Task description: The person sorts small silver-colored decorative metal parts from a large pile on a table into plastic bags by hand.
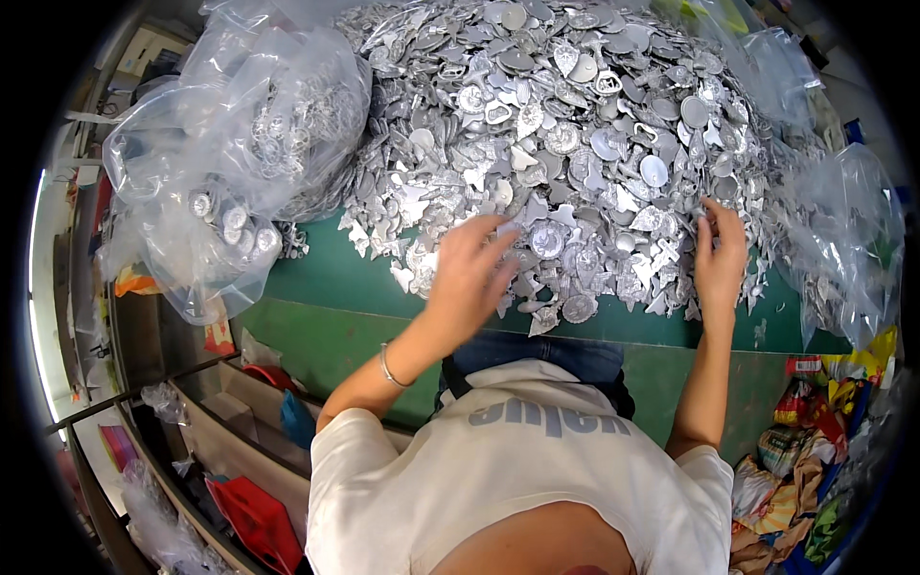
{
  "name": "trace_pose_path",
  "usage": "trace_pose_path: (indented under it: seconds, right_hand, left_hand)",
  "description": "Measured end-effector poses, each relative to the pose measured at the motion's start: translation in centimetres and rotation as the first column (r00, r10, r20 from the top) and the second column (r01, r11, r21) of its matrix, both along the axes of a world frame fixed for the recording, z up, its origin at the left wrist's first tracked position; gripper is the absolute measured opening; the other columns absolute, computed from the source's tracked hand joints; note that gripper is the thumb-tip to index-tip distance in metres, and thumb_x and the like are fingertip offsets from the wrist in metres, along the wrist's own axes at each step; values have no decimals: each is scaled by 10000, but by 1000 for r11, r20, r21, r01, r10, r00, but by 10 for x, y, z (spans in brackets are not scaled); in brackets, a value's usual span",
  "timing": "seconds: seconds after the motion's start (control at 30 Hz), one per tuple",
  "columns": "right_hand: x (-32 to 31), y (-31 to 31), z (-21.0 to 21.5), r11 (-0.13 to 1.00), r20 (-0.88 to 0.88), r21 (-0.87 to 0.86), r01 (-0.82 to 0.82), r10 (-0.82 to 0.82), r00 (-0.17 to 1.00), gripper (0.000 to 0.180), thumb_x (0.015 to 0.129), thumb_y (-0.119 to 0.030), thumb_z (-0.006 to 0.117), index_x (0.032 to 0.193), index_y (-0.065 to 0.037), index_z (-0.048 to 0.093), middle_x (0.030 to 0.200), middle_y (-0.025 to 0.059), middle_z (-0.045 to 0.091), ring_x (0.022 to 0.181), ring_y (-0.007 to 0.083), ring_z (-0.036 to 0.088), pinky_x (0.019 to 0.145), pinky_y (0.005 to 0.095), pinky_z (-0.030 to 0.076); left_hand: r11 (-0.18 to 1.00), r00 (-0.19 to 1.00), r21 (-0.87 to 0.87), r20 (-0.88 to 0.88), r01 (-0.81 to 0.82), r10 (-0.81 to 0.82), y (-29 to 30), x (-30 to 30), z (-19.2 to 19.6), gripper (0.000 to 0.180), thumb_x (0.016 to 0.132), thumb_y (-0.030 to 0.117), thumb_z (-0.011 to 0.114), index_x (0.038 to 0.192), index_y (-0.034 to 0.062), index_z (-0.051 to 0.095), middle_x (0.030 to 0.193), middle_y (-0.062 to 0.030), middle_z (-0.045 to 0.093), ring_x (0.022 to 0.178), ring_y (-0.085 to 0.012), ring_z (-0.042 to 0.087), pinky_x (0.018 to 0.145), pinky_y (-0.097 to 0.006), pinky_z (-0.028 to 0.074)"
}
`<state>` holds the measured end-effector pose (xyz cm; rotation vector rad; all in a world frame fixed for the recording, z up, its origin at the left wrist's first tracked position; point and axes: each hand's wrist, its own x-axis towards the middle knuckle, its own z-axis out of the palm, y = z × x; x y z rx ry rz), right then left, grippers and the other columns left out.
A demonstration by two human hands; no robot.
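A large heap of small silver-grey metal pieces [575, 144], many of them round medallions and flat shaped castings, covers much of the green table [335, 278]. My left hand [468, 276] is over the near left part of the heap, its fingers spread and slightly blurred by motion. Whether it touches any piece is unclear. At the heap's near right side, my right hand [723, 257] has thumb and forefinger closed together around what looks like a small metal piece [704, 213], mostly hidden by the fingertips. Near the table's front edge lie round medallions [579, 308].
Clear plastic bags [240, 134] holding metal pieces rest at the table's left. Another clear bag [848, 240] hangs at the right edge. Below left are wooden compartments with a red container [257, 522]; colourful packets [800, 441] pile up at lower right.
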<state>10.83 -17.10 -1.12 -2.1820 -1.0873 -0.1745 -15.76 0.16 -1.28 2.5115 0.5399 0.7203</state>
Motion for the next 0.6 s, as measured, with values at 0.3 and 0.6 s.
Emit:
trace_pose_path:
  seconds: [0.3,0.6]
  right_hand:
    - [-106,29,6,951,101,-83,-299,306,946,271,669,-113,699,901,-25,591,974,103,540,968,274,474,841,399,319]
    - [-75,20,-16,937,-485,348,-1,181,855,88,804,-102,628,816,-18,609,815,40,614,765,141,540,699,261,398]
  left_hand:
    - [992,993,76,-70,103,-98,-12,28,-6,335,717,64,655,1044,78,584,1139,-65,545,1072,-254,485,951,-462,293]
    - [1000,997,-1,80,9,-9,-21,7,-19,330,697,25,630,1021,70,587,1109,-96,521,1069,-282,473,952,-478,279]
